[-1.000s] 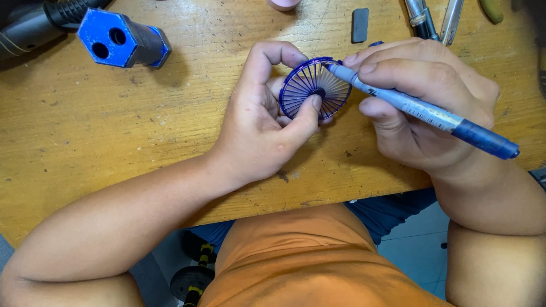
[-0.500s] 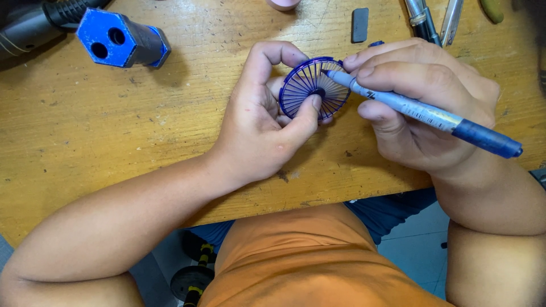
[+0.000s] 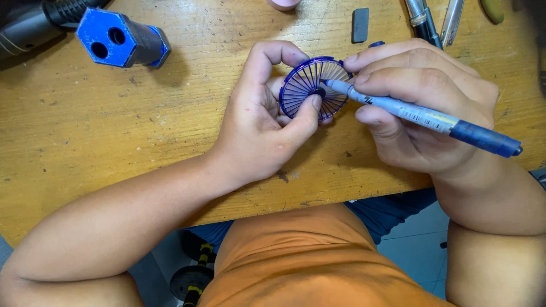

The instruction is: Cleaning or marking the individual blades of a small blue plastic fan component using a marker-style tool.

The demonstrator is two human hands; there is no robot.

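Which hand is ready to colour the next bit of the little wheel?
Probably the right hand: it holds the blue marker, tip resting on the spokes near the hub of the spoked wheel. The left hand is busy pinching the wheel.

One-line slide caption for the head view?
Left hand pinches a small blue spoked wheel over a wooden table while right hand touches a blue marker to its spokes.

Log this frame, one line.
left hand: holds spoked wheel | right hand: holds marker, tip near hub | wooden table

wheel hub (image 3: 319, 92) perhaps hidden under left thumb (image 3: 310, 111)
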